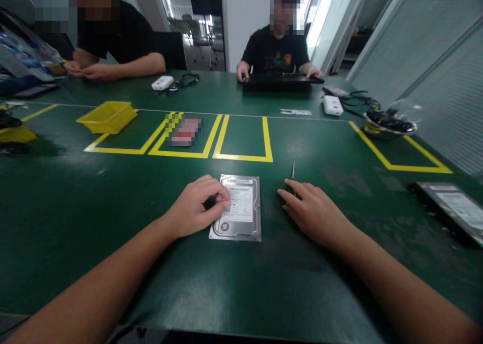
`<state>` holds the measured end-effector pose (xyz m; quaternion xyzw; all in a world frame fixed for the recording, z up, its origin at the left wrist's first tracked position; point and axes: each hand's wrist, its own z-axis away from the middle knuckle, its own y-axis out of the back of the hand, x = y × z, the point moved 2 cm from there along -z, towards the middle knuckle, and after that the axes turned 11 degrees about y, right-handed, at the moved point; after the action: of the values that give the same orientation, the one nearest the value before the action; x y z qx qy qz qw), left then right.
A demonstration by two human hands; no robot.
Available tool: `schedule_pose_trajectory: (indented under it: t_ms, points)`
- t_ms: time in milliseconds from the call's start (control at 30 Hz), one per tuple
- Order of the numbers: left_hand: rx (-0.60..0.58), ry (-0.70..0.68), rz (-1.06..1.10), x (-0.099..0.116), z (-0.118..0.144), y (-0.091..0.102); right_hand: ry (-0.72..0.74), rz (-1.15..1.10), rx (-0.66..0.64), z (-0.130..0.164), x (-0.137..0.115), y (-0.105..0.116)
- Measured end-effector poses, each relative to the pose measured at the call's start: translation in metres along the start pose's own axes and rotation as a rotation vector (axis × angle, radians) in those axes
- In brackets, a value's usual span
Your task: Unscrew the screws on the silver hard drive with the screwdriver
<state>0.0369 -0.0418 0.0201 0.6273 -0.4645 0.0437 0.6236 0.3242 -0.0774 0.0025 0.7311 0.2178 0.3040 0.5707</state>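
A silver hard drive (247, 229) lies flat on the green table, its white label facing up. My left hand (198, 203) rests over its left edge, thumb and fingertips pinched together above the label. Whatever is between those fingertips, if anything, is too small to make out. To the right of the drive, my right hand (311, 208) is low over the table with its fingers around a screwdriver (293, 170). The thin metal shaft points away from me, and most of the handle is hidden under the fingers.
Another hard drive (458, 205) lies at the far right. Yellow tape outlines (241, 158) mark the table, with a yellow bin (107, 117) at left and a bowl of dark parts (390, 125) at right. Across the table, one person (277, 52) holds a black panel (281, 81); another person (121, 47) sits left.
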Motion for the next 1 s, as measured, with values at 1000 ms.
schedule_pose_trajectory:
  t_ms: [1000]
  points:
    - [-0.282,0.167,-0.261,0.047,-0.059,-0.032,0.001,-0.008,0.016,0.004,0.001,-0.002]
